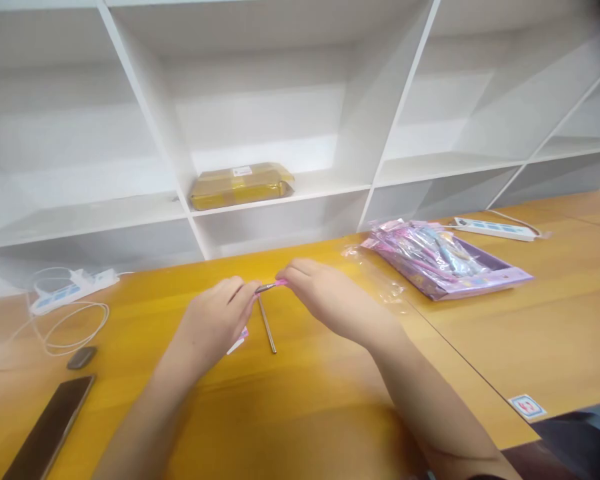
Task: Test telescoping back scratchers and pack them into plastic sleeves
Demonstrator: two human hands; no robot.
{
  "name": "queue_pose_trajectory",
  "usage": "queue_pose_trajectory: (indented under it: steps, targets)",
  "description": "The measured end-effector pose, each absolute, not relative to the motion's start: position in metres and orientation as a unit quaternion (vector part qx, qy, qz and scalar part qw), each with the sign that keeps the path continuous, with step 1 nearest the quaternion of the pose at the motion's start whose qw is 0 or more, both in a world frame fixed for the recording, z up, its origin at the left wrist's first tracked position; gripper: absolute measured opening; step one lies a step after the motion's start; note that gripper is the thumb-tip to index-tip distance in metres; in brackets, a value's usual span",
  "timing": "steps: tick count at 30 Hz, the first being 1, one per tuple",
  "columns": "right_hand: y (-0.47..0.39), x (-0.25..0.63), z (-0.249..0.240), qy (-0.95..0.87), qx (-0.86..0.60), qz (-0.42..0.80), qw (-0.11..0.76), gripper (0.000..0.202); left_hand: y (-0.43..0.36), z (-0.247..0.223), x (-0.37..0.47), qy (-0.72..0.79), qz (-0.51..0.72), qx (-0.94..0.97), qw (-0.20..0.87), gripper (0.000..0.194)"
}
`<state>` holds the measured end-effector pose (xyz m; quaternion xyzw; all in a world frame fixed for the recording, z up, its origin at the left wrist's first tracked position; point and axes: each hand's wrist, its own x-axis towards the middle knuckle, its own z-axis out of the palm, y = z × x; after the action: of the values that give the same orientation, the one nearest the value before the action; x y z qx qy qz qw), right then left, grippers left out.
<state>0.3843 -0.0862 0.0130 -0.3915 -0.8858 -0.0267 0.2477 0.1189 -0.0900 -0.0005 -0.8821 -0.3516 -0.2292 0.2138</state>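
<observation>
Between my hands, above the wooden table [300, 400], is a slim pen-like stick with a silvery tapered part [265, 288] and a pink end [281, 283]. My left hand [213, 323] is closed around the silvery side. The fingers of my right hand [317, 293] pinch the pink end, and its fingertips are partly hidden. Just below lies a thin metal rod [267, 327] on the tabletop. A small pink and white card or wrapper [239, 341] shows beside my left hand, partly covered by it.
At right, a purple box [485, 283] holds several plastic-wrapped packets [430, 250], with clear film beside it. Power strips [497, 229] sit along the back. A dark phone-like slab [50, 427] and cable [105, 320] lie left. A taped parcel [243, 187] rests on the white shelf [325, 183].
</observation>
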Motion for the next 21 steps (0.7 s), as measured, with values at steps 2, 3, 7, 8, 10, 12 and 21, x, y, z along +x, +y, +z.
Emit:
queue_pose_trajectory:
  steps: [2,3,7,8,10,12,21]
  targets:
    - [-0.085,0.380,0.009,-0.892,-0.381,-0.037,0.242,0.015,-0.089,-0.001,0.119,-0.344,-0.237,-0.881,0.222,0.022]
    - [-0.084,0.377,0.007,-0.894,-0.377,-0.037,0.239,0.015,-0.089,-0.001,0.118,-0.340,-0.237,-0.882,0.224,0.020]
    - [-0.083,0.371,0.005,-0.907,-0.351,-0.022,0.231,0.016,-0.087,-0.006,0.112,-0.334,-0.237,-0.883,0.227,0.019]
    - [-0.083,0.371,0.005,-0.910,-0.345,-0.021,0.229,0.016,-0.087,-0.008,0.111,-0.338,-0.234,-0.882,0.229,0.019]
    - [-0.083,0.371,0.006,-0.912,-0.344,-0.023,0.222,0.017,-0.085,-0.012,0.109,-0.341,-0.225,-0.882,0.235,0.021]
    - [-0.082,0.371,0.007,-0.912,-0.349,-0.031,0.214,0.018,-0.083,-0.014,0.109,-0.335,-0.220,-0.886,0.234,0.024]
    - [-0.082,0.360,0.000,-0.907,-0.338,-0.061,0.244,0.023,-0.080,-0.017,0.121,-0.312,-0.252,-0.872,0.280,0.019]
